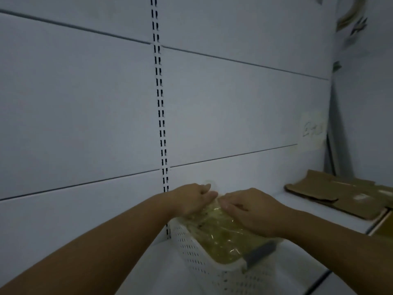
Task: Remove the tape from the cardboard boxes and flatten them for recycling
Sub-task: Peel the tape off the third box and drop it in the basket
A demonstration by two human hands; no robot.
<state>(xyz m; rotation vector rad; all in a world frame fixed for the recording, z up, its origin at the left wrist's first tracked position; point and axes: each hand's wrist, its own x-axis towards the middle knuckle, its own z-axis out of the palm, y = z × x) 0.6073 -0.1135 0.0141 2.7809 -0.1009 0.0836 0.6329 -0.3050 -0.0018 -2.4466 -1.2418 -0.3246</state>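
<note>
Both hands meet over a crumpled wad of clear, yellowish tape (219,233) heaped in a white perforated plastic basket (197,258) on the white bench (297,201). The left hand (191,199) and right hand (253,209) have their fingers curled, apparently pinching a thin, glossy strip at the top of the wad, though blur hides the exact grip.

The film looks tacky and springy, so it may cling to skin or lift back out of the basket. A grey-handled tool (259,252) lies across the rim, close under the right wrist, and a careless press could knock it or nick the hand. Flattened brown cardboard pieces (340,196), matte and creased, lie well apart to the right.
</note>
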